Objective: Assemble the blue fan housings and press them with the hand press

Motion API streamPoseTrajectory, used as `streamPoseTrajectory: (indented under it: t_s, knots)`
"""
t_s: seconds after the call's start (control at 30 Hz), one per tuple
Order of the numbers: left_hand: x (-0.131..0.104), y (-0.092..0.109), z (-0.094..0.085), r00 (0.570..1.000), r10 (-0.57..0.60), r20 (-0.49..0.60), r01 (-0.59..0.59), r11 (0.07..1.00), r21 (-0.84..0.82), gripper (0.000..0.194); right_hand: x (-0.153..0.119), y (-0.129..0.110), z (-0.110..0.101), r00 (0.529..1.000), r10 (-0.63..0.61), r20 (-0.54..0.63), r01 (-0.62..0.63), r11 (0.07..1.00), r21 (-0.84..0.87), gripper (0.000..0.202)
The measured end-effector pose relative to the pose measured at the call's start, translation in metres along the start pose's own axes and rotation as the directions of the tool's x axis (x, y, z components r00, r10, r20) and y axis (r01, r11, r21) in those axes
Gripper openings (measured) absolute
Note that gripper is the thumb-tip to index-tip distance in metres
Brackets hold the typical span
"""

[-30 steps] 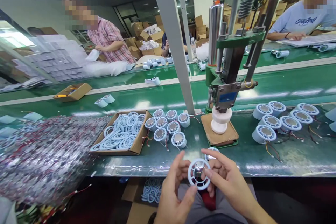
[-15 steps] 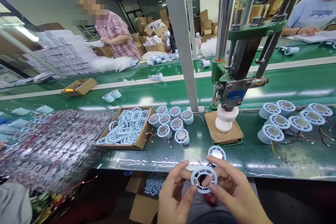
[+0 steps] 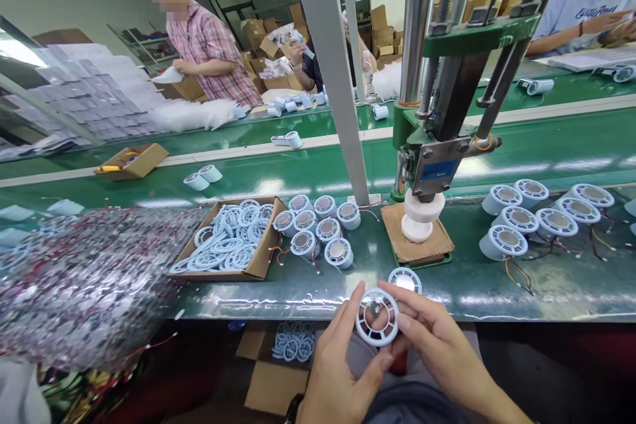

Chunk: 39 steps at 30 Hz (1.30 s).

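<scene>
Both of my hands are raised in front of the bench edge around one light-blue spoked ring (image 3: pixel 376 340). My left hand (image 3: pixel 342 358) grips its left side, index finger at the upper rim and thumb below. My right hand (image 3: pixel 437 338) closes on the right side, with fingers partly behind it. The ring tilts up toward me, and parts of my fingers show through its open middle. Just beyond it, a blue round housing with a silver disc (image 3: pixel 405 279) stands at the bench edge, partly covered by my right fingers.
A green hand press (image 3: pixel 437 165) stands behind, its white head above a white cup (image 3: pixel 416 230) on a cardboard pad. Left are a carton (image 3: pixel 261 268) of rings, wired housings (image 3: pixel 328 230) and bubble wrap (image 3: pixel 99 278). More housings (image 3: pixel 507 242) stand right. People work across the belt.
The ring has turned to face me more and risen slightly. My left index finger has moved along its upper left rim. The whole view has shifted a little.
</scene>
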<state>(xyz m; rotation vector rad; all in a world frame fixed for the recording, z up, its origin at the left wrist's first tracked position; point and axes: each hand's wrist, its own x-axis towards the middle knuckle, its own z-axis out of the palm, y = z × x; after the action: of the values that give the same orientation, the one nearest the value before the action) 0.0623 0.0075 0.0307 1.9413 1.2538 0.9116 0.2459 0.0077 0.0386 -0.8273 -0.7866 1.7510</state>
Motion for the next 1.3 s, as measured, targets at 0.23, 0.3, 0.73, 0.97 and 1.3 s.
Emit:
streamPoseTrajectory:
  t_s: [0.23,0.3,0.73,0.97,1.3]
  knots:
    - [0.001,0.010,0.003,0.990,-0.139,-0.013,0.136,0.980,-0.142,0.071,-0.002,0.000,-0.003,1.000,0.017,0.010,-0.016,0.998,-0.065,0.048]
    - [0.001,0.014,0.005,0.977,-0.214,-0.020,0.204,0.951,-0.231,0.069,-0.002,0.000,-0.003,1.000,0.013,0.010,-0.012,0.996,-0.089,0.049]
    - [-0.002,0.005,0.007,0.976,-0.212,-0.039,0.197,0.951,-0.238,0.058,0.002,0.006,0.001,1.000,-0.003,-0.007,0.003,1.000,-0.013,0.047]
    - [-0.002,-0.005,0.012,0.966,-0.246,-0.077,0.231,0.959,-0.163,0.069,-0.002,0.003,-0.006,0.955,-0.291,-0.059,0.208,0.798,-0.566,0.042]
    - [0.003,-0.012,0.005,0.948,-0.299,-0.110,0.282,0.948,-0.148,0.064,0.043,0.053,-0.035,0.723,-0.680,0.124,0.235,0.073,-0.969,0.035]
